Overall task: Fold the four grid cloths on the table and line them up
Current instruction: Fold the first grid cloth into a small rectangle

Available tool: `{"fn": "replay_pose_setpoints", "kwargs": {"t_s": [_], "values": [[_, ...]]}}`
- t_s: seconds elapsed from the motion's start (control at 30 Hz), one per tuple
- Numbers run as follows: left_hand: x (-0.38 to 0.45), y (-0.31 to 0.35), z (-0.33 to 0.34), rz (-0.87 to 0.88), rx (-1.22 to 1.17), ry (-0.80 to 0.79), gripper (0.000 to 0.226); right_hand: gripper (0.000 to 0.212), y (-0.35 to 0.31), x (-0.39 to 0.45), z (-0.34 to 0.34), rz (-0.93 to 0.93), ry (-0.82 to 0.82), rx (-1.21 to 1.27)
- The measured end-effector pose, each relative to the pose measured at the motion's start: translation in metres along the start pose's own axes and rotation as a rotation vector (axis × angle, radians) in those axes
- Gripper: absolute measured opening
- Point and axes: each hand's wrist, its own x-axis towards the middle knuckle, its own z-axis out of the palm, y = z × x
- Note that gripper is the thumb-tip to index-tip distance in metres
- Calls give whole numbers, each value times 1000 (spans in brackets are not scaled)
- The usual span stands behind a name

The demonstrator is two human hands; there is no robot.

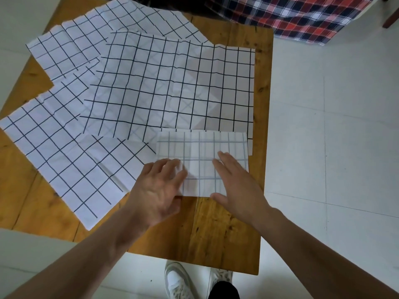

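A folded white grid cloth (pixel 200 147) lies near the table's right front, its faint side up. My left hand (pixel 159 188) rests on its left edge with fingers spread. My right hand (pixel 235 180) lies flat on its right half, fingers apart. Three unfolded grid cloths are spread behind and to the left: a large one (pixel 172 87) in the middle, one (pixel 71 152) at the near left, and one (pixel 86 39) at the far left. They overlap each other.
The wooden table (pixel 216 229) has bare wood in front of my hands and along its right edge. A red, white and navy plaid fabric (pixel 302 14) hangs beyond the far right corner. White tiled floor (pixel 334 126) lies to the right; my shoes (pixel 179 281) show below.
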Motion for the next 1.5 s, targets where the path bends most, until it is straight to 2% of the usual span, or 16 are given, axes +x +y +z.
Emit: {"fn": "replay_pose_setpoints", "kwargs": {"t_s": [0.17,0.3,0.37,0.47,0.6,0.7,0.77,0.83,1.03,1.1,1.17,1.23,1.27,1.4,1.5], "values": [[2,-2,-1,-2,44,52,73,89,1,1,2,56,4,28],[6,-12,11,-25,77,77,98,89,2,1,4,53,4,33],[5,-18,15,6,37,173,88,89,3,1,5,53,11,40],[3,-23,21,56,-9,318,59,88,5,1,7,47,21,43],[1,-21,22,81,-122,425,29,94,4,0,5,31,0,62],[-1,-18,15,59,-166,471,17,101,-5,-3,-1,8,-7,102],[-5,-12,11,52,-197,491,12,96,-16,-7,-4,-52,36,49],[-12,-4,6,41,-232,508,14,83,-28,-12,-4,-102,104,10],[-29,20,-13,5,-425,500,19,24,-40,-16,6,-121,395,26],[-33,21,-16,37,-467,496,25,20,-35,-17,7,-115,441,81],[-38,16,-14,62,-511,474,44,24,-27,-20,7,-114,465,148],[-40,6,-8,48,-519,415,61,25,-21,-24,6,-121,445,216],[-40,1,-3,37,-500,403,61,26,-18,-26,5,-123,426,251],[-35,-17,19,54,-469,519,31,32,-9,-34,8,-157,376,312],[-36,-19,20,107,-454,602,12,43,-1,-37,11,-204,342,246]]}}
